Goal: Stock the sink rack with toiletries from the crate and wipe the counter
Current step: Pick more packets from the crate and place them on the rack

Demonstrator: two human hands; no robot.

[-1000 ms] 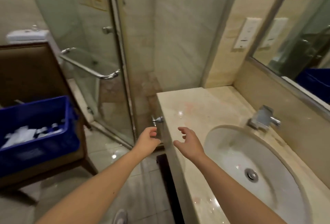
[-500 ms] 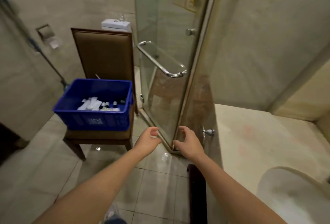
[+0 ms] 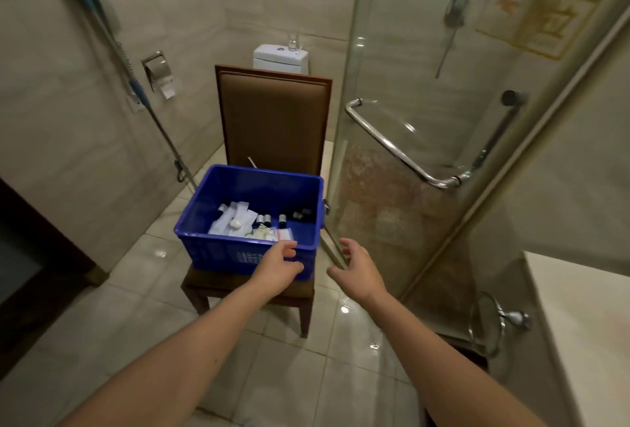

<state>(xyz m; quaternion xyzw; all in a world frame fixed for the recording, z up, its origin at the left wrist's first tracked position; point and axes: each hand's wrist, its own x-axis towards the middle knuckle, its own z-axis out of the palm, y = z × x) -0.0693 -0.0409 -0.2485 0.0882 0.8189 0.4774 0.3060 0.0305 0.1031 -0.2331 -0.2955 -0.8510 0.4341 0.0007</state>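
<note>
The blue plastic crate stands on a brown padded chair, probably for easy reach. The left grip and right grip hover near its front, fingers loose, holding nothing.

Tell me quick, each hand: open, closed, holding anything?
Left hand: open, fingers loosely curled, empty, by the near rim of the blue crate.
Right hand: open, fingers spread, empty, right of the crate.

The light here is dim and yellowish, with small glints on the glossy floor tiles and the chrome door handle. The blue crate looks sharp at centre. Walls bow at the edges, and the mop pole at upper left is smeared.
</note>
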